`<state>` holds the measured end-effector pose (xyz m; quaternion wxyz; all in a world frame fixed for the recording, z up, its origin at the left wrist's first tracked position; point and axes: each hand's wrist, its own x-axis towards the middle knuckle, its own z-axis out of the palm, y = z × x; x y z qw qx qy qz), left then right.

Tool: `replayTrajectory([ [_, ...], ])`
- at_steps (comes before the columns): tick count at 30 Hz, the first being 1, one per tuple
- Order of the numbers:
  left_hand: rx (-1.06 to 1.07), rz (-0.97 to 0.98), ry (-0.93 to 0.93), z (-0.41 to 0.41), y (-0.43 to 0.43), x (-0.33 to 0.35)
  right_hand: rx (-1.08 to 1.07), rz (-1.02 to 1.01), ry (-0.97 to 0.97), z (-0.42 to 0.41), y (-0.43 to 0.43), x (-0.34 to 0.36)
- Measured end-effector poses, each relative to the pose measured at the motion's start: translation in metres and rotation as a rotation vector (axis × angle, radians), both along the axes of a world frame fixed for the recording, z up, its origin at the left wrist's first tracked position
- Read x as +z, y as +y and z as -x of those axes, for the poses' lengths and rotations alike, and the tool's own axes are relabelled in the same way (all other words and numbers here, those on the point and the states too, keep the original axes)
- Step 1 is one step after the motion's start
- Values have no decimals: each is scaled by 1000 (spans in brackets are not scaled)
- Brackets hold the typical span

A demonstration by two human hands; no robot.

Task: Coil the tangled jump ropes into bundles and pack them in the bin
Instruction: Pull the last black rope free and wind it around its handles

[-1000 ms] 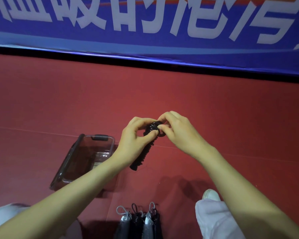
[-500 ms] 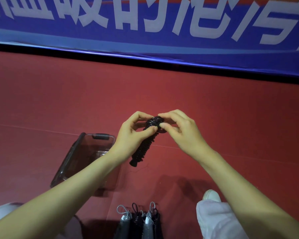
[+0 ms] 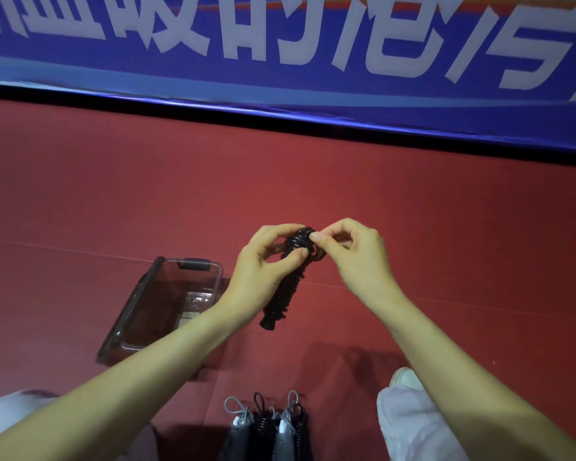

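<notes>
A black jump rope bundle (image 3: 285,287), wound tightly round its handles, hangs in the air over the red floor. My left hand (image 3: 263,271) grips the bundle's upper part between thumb and fingers. My right hand (image 3: 353,257) pinches the rope end at the top of the bundle. A clear plastic bin (image 3: 147,314) with a dark rim sits on the floor to the left, below my left forearm. Several more coiled ropes (image 3: 266,430), black and grey, lie at the bottom edge.
A blue banner (image 3: 280,61) with white characters runs along the wall behind the red floor (image 3: 446,227). My white trouser knee and shoe (image 3: 409,414) show at the lower right, another white knee (image 3: 10,407) at the lower left.
My right hand's fingers have shifted up over the top of the bundle, working the rope end. The bundle and left hand stay almost in place.
</notes>
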<state>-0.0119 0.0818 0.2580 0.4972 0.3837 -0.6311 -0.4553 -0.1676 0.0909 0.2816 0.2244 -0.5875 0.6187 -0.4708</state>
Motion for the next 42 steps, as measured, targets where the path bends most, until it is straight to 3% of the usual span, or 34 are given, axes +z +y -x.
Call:
replayTrajectory([
  [4,23,3,30,4,3,-1,-24,221,266,-2,3,-6],
  [6,48,38,26,4,2,0,-30,311,311,-6,3,-13],
  [10,66,139,-89,-4,-4,3,54,224,94,-5,2,-12],
  [14,34,253,-194,-7,-5,7,93,42,70,10,0,5],
  [18,-12,336,-271,-6,-7,-1,127,-69,-131,17,-4,10],
  [21,-2,325,-348,-5,-7,-7,220,-193,3,19,-4,7],
  [25,5,354,-423,-8,-9,-5,255,-104,122,23,-2,14],
  [30,-39,367,-505,-7,-11,-12,275,-122,469,20,1,12],
  [32,-85,311,-506,-5,-13,-14,275,-94,487,18,1,10],
  [34,-180,87,-531,-2,-12,-9,260,-48,438,16,0,12],
  [37,-270,-193,-366,0,-10,-6,266,-71,382,13,0,12],
  [39,-264,-189,-292,2,-11,-6,251,-101,333,11,0,9],
  [42,-221,-80,-352,2,-12,0,156,-150,134,7,-4,4],
])
